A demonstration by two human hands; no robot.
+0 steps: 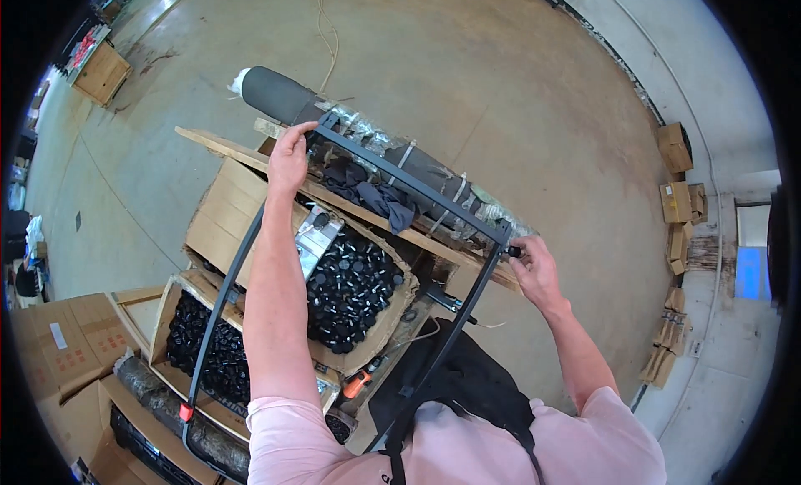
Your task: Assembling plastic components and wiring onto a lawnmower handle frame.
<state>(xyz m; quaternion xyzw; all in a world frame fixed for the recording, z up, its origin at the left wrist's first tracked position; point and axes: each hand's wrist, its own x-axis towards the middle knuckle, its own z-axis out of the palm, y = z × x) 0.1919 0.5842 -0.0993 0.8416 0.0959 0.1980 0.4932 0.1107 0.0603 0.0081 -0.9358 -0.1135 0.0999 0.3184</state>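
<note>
Gripping a dark, square-edged frame (417, 184) above a rough plank (430, 245) and ragged cardboard box (390, 316), the left hand (289, 161) holds one corner, the right hand (536, 275) pinching a round black knob (514, 251) at another.

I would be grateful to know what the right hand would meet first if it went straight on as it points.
The right hand already meets the black knob; just beyond, it would probably come to the dark metal frame, though depth is unclear.
</note>
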